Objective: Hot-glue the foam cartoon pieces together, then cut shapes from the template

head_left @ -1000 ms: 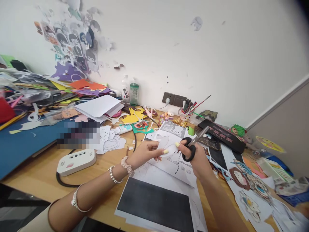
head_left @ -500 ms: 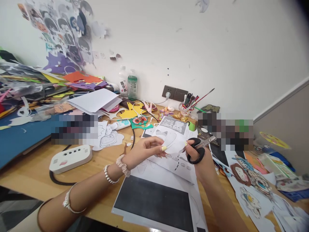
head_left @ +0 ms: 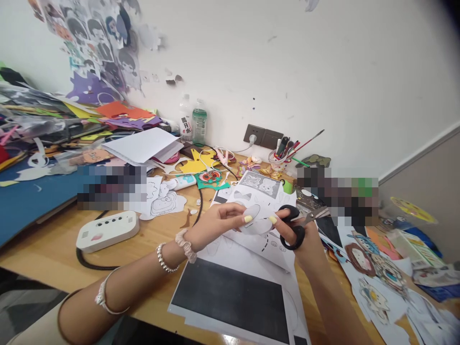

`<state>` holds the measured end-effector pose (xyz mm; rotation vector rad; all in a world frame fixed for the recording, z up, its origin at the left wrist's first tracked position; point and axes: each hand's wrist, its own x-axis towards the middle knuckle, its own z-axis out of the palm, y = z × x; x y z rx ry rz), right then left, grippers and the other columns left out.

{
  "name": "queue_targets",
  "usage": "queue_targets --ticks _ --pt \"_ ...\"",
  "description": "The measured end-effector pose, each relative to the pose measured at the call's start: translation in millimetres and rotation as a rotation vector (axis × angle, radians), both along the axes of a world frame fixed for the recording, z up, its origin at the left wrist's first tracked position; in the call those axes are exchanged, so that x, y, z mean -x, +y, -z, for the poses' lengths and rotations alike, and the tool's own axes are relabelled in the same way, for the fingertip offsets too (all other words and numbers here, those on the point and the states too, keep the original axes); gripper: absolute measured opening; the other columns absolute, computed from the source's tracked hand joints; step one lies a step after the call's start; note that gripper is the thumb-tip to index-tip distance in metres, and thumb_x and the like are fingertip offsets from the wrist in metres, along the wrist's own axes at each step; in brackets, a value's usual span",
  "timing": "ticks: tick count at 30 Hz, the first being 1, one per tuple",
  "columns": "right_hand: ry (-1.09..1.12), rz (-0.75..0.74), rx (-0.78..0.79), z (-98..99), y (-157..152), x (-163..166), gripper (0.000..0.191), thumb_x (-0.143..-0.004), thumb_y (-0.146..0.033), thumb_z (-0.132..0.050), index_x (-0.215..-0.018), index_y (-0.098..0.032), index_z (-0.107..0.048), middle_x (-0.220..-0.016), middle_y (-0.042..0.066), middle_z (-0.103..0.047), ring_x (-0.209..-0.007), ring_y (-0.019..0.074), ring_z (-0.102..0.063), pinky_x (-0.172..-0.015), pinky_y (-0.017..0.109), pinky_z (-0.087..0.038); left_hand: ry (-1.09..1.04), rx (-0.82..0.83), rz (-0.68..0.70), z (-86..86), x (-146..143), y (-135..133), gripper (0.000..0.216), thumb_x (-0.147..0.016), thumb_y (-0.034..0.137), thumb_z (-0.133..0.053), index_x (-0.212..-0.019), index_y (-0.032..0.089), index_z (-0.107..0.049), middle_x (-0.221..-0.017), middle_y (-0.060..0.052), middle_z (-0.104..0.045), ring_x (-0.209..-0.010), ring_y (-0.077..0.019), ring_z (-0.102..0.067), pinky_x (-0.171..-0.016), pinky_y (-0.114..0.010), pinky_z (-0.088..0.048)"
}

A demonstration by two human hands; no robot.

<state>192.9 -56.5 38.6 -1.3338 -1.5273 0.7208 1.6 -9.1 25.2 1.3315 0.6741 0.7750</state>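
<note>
My left hand (head_left: pixel 219 223) pinches a small white paper cut-out (head_left: pixel 256 220) above the desk, thumb on top. My right hand (head_left: pixel 300 239) is closed through the handles of black scissors (head_left: pixel 296 225), whose blades point right and away from the cut-out. The two hands almost touch at the paper. Under them lie white printed sheets (head_left: pixel 264 242) and a sheet with a large black rectangle (head_left: pixel 232 299).
A white device with a black cable (head_left: pixel 108 230) sits left on the wooden desk (head_left: pixel 46 258). Coloured paper scraps, two bottles (head_left: pixel 194 124), a pen cup (head_left: pixel 278 160) and a wall socket (head_left: pixel 262 136) line the back. Cartoon cut-outs (head_left: pixel 373 273) cover the right side.
The view tipped down a little. The scissors turned from pointing up-right to lying flatter toward the right, and my right hand drew closer to the cut-out. My left hand kept its pinch.
</note>
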Motion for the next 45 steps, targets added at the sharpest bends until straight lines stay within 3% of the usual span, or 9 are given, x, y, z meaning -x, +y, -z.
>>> queue_targets --ticks 4,8,13,18,20,23,28,40,45 --pt "-0.033 -0.033 0.079 -0.7 1.5 -1.7 0.020 -0.069 -0.037 -0.060 -0.068 -0.017 -0.058 -0.058 -0.001 -0.053 -0.053 0.0114 -0.046 -0.049 0.022 -0.036 0.055 -0.108 -0.080 2.6 1.3 2.3 0.020 -0.071 0.034 -0.060 -0.078 0.015 -0.061 -0.078 -0.001 -0.059 -0.070 -0.0099 -0.051 -0.063 -0.020 -0.039" --pt "-0.037 -0.036 0.109 -4.8 1.0 -2.7 0.022 -0.070 -0.039 -0.059 -0.071 -0.017 -0.061 -0.066 0.001 -0.058 -0.061 0.0131 -0.050 -0.055 0.023 -0.038 0.196 -0.271 0.084 -1.2 6.3 6.1 0.023 -0.075 0.034 -0.055 -0.084 0.015 -0.064 -0.078 -0.003 -0.061 -0.067 -0.0102 -0.050 -0.058 -0.020 -0.037" --pt "-0.132 -0.245 0.289 -6.5 -2.1 2.2 0.018 -0.071 -0.035 -0.060 -0.069 -0.017 -0.060 -0.059 -0.002 -0.055 -0.054 0.0099 -0.045 -0.051 0.021 -0.035 0.323 -0.518 0.155 -7.9 9.2 5.7 0.024 -0.079 0.032 -0.051 -0.088 0.017 -0.067 -0.077 -0.003 -0.062 -0.069 -0.0116 -0.051 -0.061 -0.022 -0.037" --pt "0.084 -0.040 0.168 9.4 -0.5 13.1 0.019 -0.070 -0.035 -0.061 -0.066 -0.017 -0.059 -0.058 -0.001 -0.057 -0.056 0.0107 -0.047 -0.054 0.022 -0.035 0.178 -0.227 -0.027 -4.9 4.5 2.6 0.045 -0.073 0.038 -0.058 -0.112 0.018 -0.049 -0.104 -0.008 -0.058 -0.081 -0.0160 -0.056 -0.067 -0.026 -0.042" --pt "0.218 0.091 0.107 18.0 1.0 18.3 0.019 -0.068 -0.036 -0.062 -0.067 -0.017 -0.060 -0.060 0.000 -0.059 -0.059 0.0117 -0.048 -0.056 0.023 -0.035 0.052 -0.045 -0.034 -0.8 0.1 0.6 0.058 -0.069 0.037 -0.063 -0.117 0.016 -0.039 -0.103 -0.010 -0.058 -0.082 -0.0167 -0.058 -0.069 -0.029 -0.045" --pt "0.284 0.122 0.110 24.4 1.5 25.0 0.019 -0.066 -0.035 -0.063 -0.065 -0.016 -0.061 -0.059 0.000 -0.059 -0.057 0.0109 -0.045 -0.053 0.023 -0.033 -0.028 0.082 0.025 5.7 -6.2 -2.1 0.045 -0.069 0.033 -0.063 -0.104 0.011 -0.046 -0.089 -0.009 -0.062 -0.076 -0.0151 -0.060 -0.071 -0.029 -0.046" --pt "0.308 0.041 0.159 19.7 0.6 24.3 0.019 -0.065 -0.034 -0.065 -0.067 -0.016 -0.059 -0.056 -0.001 -0.058 -0.053 0.0099 -0.043 -0.051 0.022 -0.030 0.042 0.071 0.040 7.3 -5.8 -0.5 0.018 -0.072 0.027 -0.060 -0.075 0.010 -0.056 -0.070 -0.003 -0.062 -0.059 -0.0093 -0.058 -0.063 -0.024 -0.047" --pt "0.402 0.217 0.082 22.0 -1.3 28.9 0.021 -0.066 -0.036 -0.065 -0.064 -0.016 -0.059 -0.061 0.000 -0.061 -0.056 0.0107 -0.044 -0.053 0.024 -0.032 -0.047 0.082 0.043 6.2 -5.6 -5.7 0.024 -0.077 0.034 -0.055 -0.072 0.011 -0.055 -0.073 -0.002 -0.062 -0.060 -0.0075 -0.058 -0.062 -0.021 -0.046" --pt "0.442 0.215 0.087 21.4 -2.5 29.6 0.021 -0.066 -0.035 -0.066 -0.062 -0.016 -0.058 -0.058 -0.002 -0.059 -0.051 0.0079 -0.037 -0.050 0.023 -0.028 -0.040 -0.058 0.020 9.6 -7.8 -7.1 0.025 -0.080 0.034 -0.050 -0.071 0.011 -0.053 -0.070 -0.002 -0.059 -0.060 -0.0077 -0.057 -0.061 -0.021 -0.045"
